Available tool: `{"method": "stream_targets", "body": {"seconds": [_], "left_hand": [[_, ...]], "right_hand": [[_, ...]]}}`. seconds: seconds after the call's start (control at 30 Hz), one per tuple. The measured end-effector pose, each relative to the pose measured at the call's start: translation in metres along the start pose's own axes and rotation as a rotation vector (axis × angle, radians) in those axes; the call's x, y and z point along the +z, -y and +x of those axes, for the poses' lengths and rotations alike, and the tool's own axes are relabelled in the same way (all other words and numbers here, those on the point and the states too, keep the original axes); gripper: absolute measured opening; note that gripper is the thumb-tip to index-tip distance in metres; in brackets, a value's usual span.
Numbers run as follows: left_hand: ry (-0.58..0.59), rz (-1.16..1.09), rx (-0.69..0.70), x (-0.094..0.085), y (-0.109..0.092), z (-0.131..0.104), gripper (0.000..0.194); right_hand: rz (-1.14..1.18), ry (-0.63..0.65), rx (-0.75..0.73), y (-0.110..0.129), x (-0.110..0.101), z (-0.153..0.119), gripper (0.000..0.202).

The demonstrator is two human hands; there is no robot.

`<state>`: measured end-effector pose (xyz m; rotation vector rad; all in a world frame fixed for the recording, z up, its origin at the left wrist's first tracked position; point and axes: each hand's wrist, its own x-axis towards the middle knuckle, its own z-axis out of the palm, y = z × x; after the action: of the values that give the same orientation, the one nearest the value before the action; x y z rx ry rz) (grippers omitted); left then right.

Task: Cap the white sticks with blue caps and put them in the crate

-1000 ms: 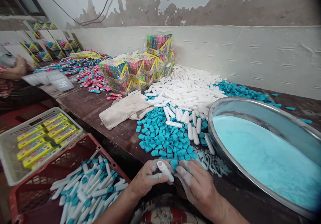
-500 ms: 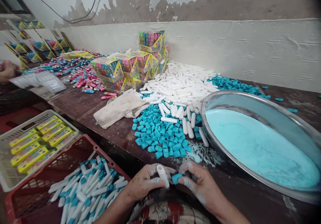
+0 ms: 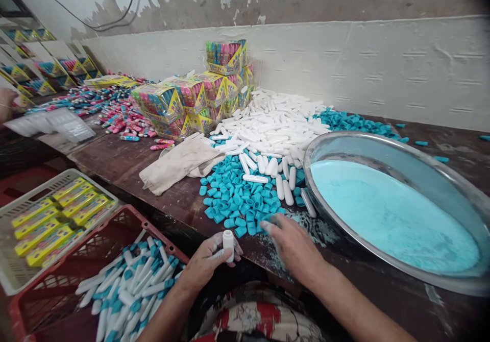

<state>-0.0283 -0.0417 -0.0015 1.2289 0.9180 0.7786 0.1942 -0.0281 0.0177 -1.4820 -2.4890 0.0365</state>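
Observation:
My left hand (image 3: pixel 214 255) is closed around a white plastic tube (image 3: pixel 228 245), held upright with its open neck on top, just off the table's front edge. My right hand (image 3: pixel 293 242) reaches over the near edge of a pile of blue plastic caps (image 3: pixel 245 199), thumb and fingers apart; no cap shows in it, though its palm side is hidden. Behind the caps spreads a heap of white tubes (image 3: pixel 275 122). To the right stands a wide metal basin (image 3: pixel 344 240) with light blue powder (image 3: pixel 390 214) in it.
A red crate (image 3: pixel 34 301) with blue-and-white tubes (image 3: pixel 130 286) stands at lower left, beside a white basket (image 3: pixel 57 178) of yellow boxes (image 3: pixel 46 245). A cloth (image 3: pixel 179 166) and wrapped display boxes (image 3: pixel 191 97) lie farther back. Another person's hand (image 3: pixel 6 102) shows at far left.
My right hand has moved up and forward to the blue caps; the cap it held is no longer visible. My left hand has shifted left, its tube now more upright. The view has shifted slightly.

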Motion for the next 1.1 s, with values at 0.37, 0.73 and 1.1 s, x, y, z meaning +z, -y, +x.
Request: {"method": "stream_targets", "body": {"seconds": [0.37,0.73,1.1], "left_hand": [[0.158,-0.218,-0.073,0.021,0.002,0.009,0.038],[0.298,-0.203,-0.008,0.03,-0.013,0.007,0.036],[0.353,0.151,0.076,0.041,-0.027,0.004,0.019]], "right_hand": [[0.011,-0.399,-0.32,-0.011,0.019,-0.01,0.021],[0.148,-0.456,-0.397,-0.006,0.008,-0.039,0.032],[0.417,-0.434,-0.105,-0.001,0.011,-0.056,0.031]]}}
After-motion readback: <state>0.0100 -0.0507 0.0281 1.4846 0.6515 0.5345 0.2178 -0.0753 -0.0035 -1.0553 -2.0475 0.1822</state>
